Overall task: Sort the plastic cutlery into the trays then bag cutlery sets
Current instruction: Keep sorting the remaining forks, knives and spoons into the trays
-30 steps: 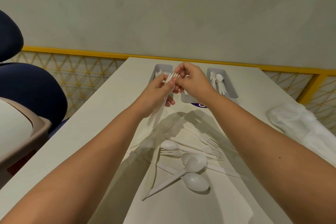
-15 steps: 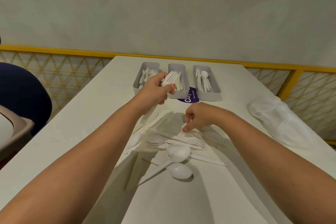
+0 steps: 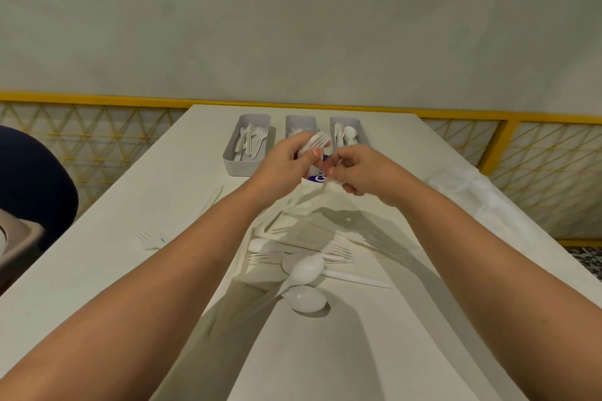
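step: sorting | our left hand [image 3: 286, 163] grips a bundle of forks [image 3: 315, 141] before the far middle tray [image 3: 300, 123], probably collecting them for one drop | right hand [image 3: 358, 169] fingers curled, pinch not clear | loose cutlery [image 3: 304, 270] near on tabletop [image 3: 163, 192]

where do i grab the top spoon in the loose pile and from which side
Likely its handle, pinched from the near left: the top spoon lies uppermost on the pile, its bowl propped on other cutlery, while the handle seems to run free toward you and to the left.

Head view, forward-down over table [image 3: 97, 270], close; edges seemingly warped.
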